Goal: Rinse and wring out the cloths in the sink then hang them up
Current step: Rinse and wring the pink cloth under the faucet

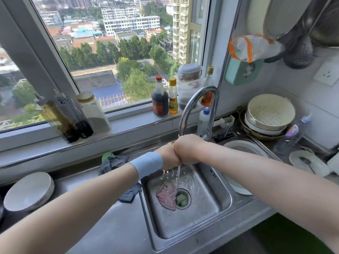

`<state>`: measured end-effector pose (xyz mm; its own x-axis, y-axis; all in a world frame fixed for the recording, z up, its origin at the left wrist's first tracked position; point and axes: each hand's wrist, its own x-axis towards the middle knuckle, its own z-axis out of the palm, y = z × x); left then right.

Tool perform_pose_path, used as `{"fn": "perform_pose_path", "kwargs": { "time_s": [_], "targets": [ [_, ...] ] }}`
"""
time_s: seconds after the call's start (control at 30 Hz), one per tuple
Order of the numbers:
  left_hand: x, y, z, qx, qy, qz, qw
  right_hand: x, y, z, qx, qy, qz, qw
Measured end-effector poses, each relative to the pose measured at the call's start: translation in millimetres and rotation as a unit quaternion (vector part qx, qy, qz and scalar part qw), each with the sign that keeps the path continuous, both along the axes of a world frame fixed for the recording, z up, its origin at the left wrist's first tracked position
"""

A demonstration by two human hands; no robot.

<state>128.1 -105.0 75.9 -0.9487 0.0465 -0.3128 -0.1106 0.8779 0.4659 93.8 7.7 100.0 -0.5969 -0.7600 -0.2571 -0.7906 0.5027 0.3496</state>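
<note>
Hands (175,153) fisted, pressed together under faucet (200,99), grasp cannot tell; pink cloth (166,196) in sink (211,208), dark cloth (113,162) on counter (119,226).

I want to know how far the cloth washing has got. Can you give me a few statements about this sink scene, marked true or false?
1. A pink cloth lies in the stainless steel sink beside the drain. True.
2. The left hand and right hand are pressed together under the curved chrome tap. True.
3. No water is flowing. False: water streams from under the hands into the sink.
4. The dark grey cloth hangs from a hook. False: it lies crumpled on the steel counter, left of the sink.
5. The round white bowl sits in the sink. False: it is on the counter, far left.
</note>
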Motion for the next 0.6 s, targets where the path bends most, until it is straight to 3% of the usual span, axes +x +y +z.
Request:
{"fn": "perform_pose_path", "kwargs": {
  "time_s": [0.1, 0.23, 0.33, 0.4, 0.53, 0.6],
  "targets": [
    [-1.2, -11.4, -6.9, 0.037, -0.002, -0.003, 0.999, 2.1, 0.8, 2.4, -0.042, -0.052, -0.047, 0.997],
    [3.8, -36.0, -7.1, 0.177, 0.013, -0.033, 0.984, 4.5, 8.8, -1.4, -0.131, -0.175, -0.132, 0.967],
    [12.7, -54.8, -5.9, 0.347, 0.043, -0.030, 0.937, 4.1, 12.9, -5.5, -0.210, -0.316, -0.205, 0.902],
    [21.5, -63.6, -12.3, 0.405, 0.071, -0.001, 0.911, 3.1, 10.5, -10.7, -0.247, -0.371, -0.231, 0.865],
    [33.4, -72.9, -35.4, 0.417, 0.127, 0.120, 0.892, 5.4, -6.5, -31.5, -0.353, -0.373, -0.246, 0.822],
    [34.0, -82.2, -46.0, 0.396, 0.137, 0.158, 0.894, 9.4, -20.5, -44.0, -0.435, -0.421, -0.281, 0.745]
  ]
}}
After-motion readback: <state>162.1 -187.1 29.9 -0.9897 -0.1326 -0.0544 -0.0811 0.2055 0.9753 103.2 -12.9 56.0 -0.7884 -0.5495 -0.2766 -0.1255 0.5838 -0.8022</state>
